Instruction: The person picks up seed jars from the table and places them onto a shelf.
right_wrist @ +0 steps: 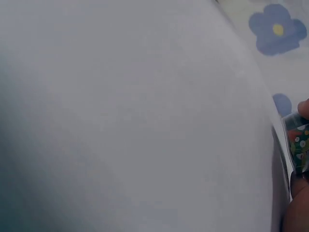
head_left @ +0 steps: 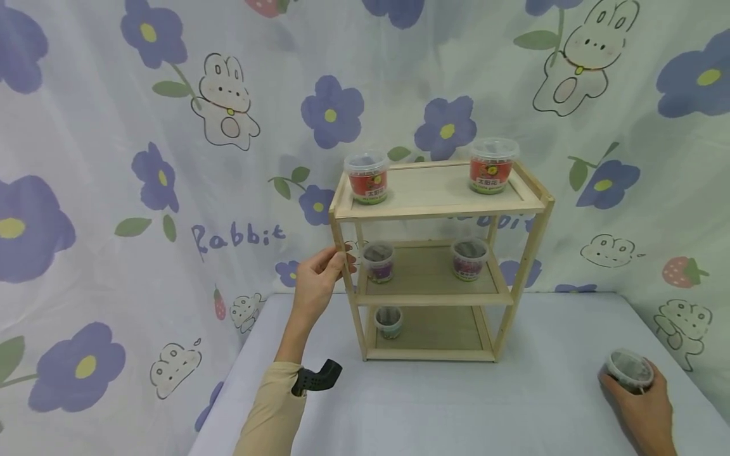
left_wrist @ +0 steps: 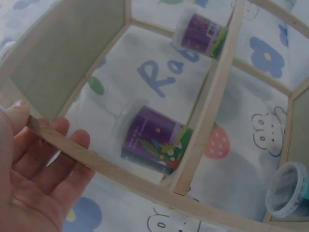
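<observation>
My left hand (head_left: 316, 282) holds the front left post of a small wooden three-tier shelf (head_left: 433, 301). In the left wrist view the thumb lies on one side of the post and the fingers (left_wrist: 50, 164) on the other. At the table's right side my right hand (head_left: 644, 402) grips a small clear plastic cup (head_left: 630, 369) with something greyish inside. Only the edge of that cup's colourful label (right_wrist: 300, 142) shows in the right wrist view. Two red-labelled cups, left (head_left: 368, 180) and right (head_left: 492, 168), stand on the top tier.
Two purple-labelled cups, left (head_left: 379, 263) and right (head_left: 469, 259), stand on the middle tier. A greenish-labelled cup (head_left: 389, 323) is on the bottom tier's left side. The shelf stands on a white-covered table (head_left: 433, 405), before a curtain (head_left: 274, 158) printed with flowers and rabbits.
</observation>
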Motion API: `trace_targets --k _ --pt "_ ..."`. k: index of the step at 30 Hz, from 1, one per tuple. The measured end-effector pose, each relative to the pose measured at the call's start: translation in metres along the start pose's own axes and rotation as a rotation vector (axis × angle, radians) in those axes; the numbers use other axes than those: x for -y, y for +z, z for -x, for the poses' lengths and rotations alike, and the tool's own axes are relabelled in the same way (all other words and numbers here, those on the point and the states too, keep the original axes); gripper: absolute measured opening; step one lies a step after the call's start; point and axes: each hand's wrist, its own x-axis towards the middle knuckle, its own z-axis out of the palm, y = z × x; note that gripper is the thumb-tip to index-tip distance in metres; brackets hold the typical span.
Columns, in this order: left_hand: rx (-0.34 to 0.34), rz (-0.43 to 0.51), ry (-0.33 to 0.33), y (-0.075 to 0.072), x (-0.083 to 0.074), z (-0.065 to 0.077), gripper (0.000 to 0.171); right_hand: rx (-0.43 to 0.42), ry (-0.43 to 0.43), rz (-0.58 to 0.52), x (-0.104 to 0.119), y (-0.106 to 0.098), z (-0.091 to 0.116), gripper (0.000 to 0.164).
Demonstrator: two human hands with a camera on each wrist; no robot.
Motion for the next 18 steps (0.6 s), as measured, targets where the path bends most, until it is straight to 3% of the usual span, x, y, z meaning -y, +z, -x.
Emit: trace_targets --k 7,18 --pt "0.000 0.004 0.010 -0.001 0.002 -0.001 0.032 0.047 -0.022 -0.039 0.012 0.010 0.020 0.098" --pt "0.003 -0.008 0.016 -0.001 0.002 0.000 0.031 0.137 -0.125 -0.053 0.039 0.033 0.051 0.102"
